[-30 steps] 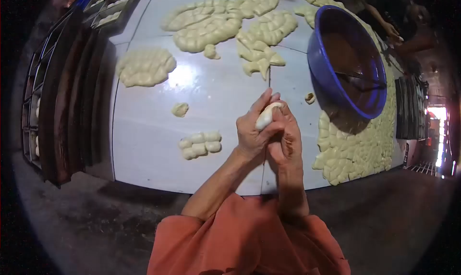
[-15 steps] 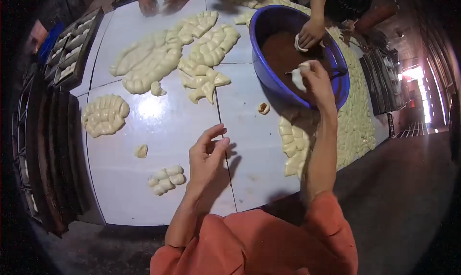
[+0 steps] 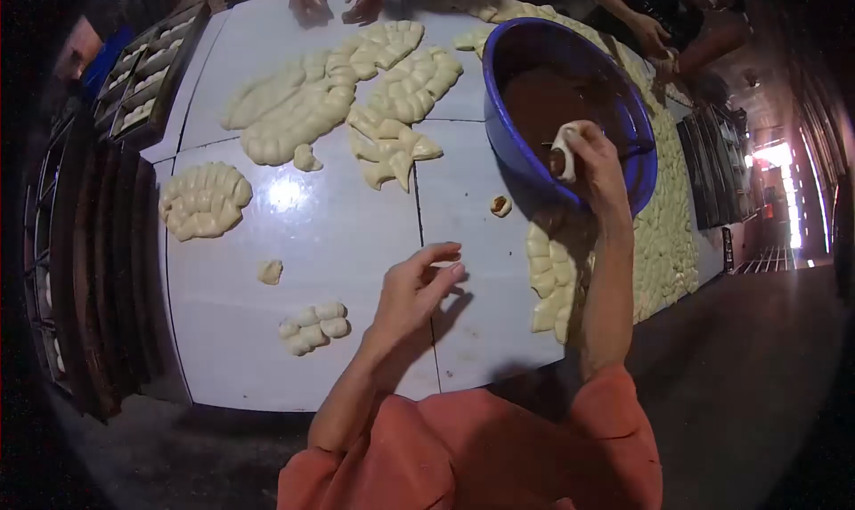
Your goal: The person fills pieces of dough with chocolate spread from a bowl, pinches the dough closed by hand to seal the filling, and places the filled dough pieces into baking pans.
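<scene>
My right hand (image 3: 598, 164) is closed on a piece of white dough (image 3: 567, 145) over the near rim of the blue basin (image 3: 505, 122). Brown filling shows against the dough's lower part. More brown filling (image 3: 548, 96) lies inside the basin. My left hand (image 3: 417, 289) hovers above the white tabletop with its fingers apart and nothing in them. A small dough piece with filling showing (image 3: 500, 206) lies between my left hand and the basin. To the left sit a cluster of small dough balls (image 3: 313, 328) and a lone dough scrap (image 3: 270, 271).
Flattened dough pieces (image 3: 298, 109) cover the far left of the table (image 3: 356, 216), and many more (image 3: 659, 234) lie right of the basin. Trays of dough (image 3: 147, 78) stand at the left. A person's hands (image 3: 334, 4) are at the far edge, another person's (image 3: 655, 42) beyond the basin.
My hands came apart, and my right hand went to the basin with dough. It has since drawn slightly nearer, and filling now shows there. Another person's hand has left the basin.
</scene>
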A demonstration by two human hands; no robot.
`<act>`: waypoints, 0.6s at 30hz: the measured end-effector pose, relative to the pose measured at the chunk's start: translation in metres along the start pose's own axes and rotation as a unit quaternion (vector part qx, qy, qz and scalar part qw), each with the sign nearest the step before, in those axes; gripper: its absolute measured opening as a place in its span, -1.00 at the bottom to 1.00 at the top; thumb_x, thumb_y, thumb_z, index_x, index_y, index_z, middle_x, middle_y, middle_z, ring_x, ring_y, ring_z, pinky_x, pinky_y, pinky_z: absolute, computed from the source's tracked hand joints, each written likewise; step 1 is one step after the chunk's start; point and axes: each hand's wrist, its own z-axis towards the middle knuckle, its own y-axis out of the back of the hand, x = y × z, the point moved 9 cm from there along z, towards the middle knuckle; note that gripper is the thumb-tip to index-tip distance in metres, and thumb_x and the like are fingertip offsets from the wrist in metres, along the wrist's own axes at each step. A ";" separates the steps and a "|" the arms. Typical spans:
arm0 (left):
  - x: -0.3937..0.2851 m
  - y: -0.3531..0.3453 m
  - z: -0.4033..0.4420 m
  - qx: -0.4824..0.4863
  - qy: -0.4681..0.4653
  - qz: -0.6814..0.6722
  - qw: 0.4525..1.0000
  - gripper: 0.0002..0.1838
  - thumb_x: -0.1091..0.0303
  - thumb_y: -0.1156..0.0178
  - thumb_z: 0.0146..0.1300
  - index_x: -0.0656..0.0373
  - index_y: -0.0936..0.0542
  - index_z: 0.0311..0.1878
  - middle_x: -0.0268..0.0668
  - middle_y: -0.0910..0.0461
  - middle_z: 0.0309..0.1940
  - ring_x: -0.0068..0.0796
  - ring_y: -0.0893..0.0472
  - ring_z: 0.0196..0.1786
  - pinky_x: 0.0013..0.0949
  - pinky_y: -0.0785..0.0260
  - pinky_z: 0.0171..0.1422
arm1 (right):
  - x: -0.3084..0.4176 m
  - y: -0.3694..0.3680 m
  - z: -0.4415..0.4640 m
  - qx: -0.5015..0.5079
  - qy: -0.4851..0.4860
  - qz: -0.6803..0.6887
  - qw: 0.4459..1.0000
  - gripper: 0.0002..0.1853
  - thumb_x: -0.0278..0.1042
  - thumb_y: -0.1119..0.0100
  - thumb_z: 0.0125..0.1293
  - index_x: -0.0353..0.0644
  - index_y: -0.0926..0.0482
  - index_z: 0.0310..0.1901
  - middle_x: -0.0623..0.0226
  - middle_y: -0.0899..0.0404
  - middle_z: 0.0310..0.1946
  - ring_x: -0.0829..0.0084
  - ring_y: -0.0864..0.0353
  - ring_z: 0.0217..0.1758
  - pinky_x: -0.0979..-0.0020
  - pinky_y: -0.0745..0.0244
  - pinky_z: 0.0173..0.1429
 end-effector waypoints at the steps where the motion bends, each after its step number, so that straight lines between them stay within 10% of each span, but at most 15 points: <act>1: -0.005 -0.006 0.005 0.005 -0.011 -0.027 1.000 -0.57 0.24 -0.27 0.42 0.32 -0.59 0.22 -0.17 -0.72 -0.05 -0.48 -0.73 -0.08 -0.43 -0.56 -0.06 | 0.013 -0.004 -0.013 -0.041 0.014 0.124 0.991 -0.85 -0.35 -0.21 0.45 -0.21 -0.54 -0.07 0.32 -0.64 -0.27 0.57 -0.66 -0.27 0.51 -0.59 -0.19; 9: -0.013 -0.037 0.026 0.034 0.017 -0.258 0.965 -0.40 -0.13 0.12 0.59 0.20 -0.51 0.33 -0.33 -0.64 0.14 -0.44 -0.60 0.18 -0.19 -0.36 0.37 | -0.029 -0.121 -0.070 0.031 -0.009 0.360 0.932 -0.82 -0.35 -0.07 0.55 -0.20 -0.44 0.06 0.35 -0.62 -0.16 0.58 -0.72 -0.22 0.55 -0.69 -0.25; 14: 0.008 0.010 0.003 -0.051 0.025 -0.375 0.925 -0.64 0.13 -0.12 0.53 0.25 -0.63 0.09 -0.27 -0.70 -0.12 -0.46 -0.67 -0.11 -0.28 -0.57 0.06 | -0.054 -0.167 -0.096 0.118 -0.026 0.414 0.902 -0.67 -0.37 -0.18 0.47 -0.27 -0.37 0.16 0.27 -0.58 -0.04 0.53 -0.65 0.06 0.45 -0.66 0.01; 18: 0.027 0.062 -0.005 -0.154 0.012 -0.266 0.952 -0.74 0.29 -0.26 0.43 0.33 -0.66 -0.04 -0.28 -0.67 -0.31 -0.53 -0.65 -0.29 -0.38 -0.57 -0.21 | -0.045 -0.198 -0.121 0.062 0.058 0.103 0.991 -0.36 -0.48 -0.42 0.21 -0.20 -0.35 0.30 0.19 -0.46 0.22 0.31 -0.57 0.22 0.30 -0.55 0.28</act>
